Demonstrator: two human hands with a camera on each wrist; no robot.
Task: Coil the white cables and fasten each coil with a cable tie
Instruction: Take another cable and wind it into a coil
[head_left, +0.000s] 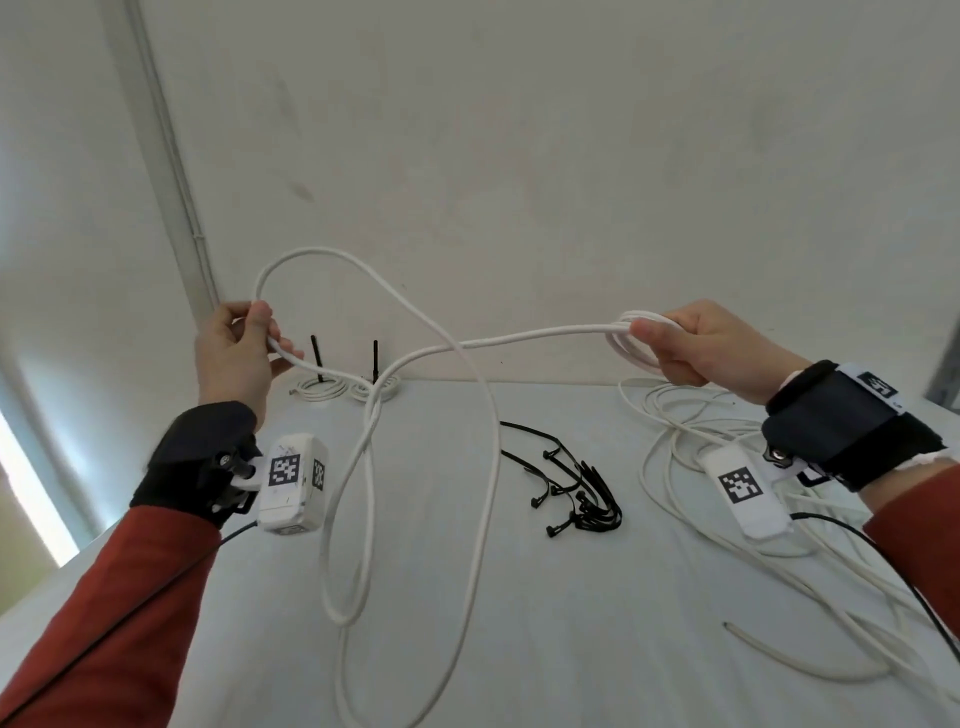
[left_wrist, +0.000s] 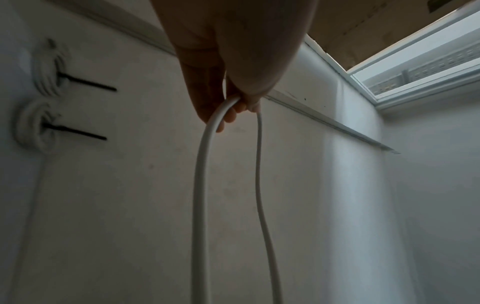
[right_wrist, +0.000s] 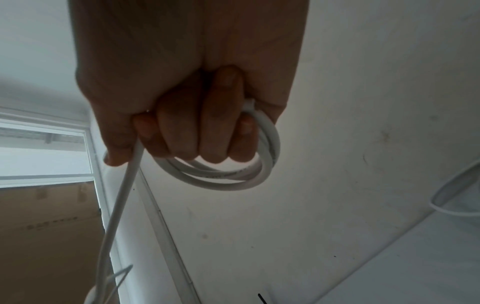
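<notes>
The right hand is fisted round the started coil to keep its turns together. The left hand pinches the white cable further along, held apart, presumably to measure the next turn, with slack trailing onto the table. Jacket print is unreadable; the wrist markers carry coded squares only

On the table, two tied coils are set at the far edge against the wall, cable ties are laid in the middle, loose cables are spread to their right, and one cable is strung above between the left hand and the right hand.
</notes>
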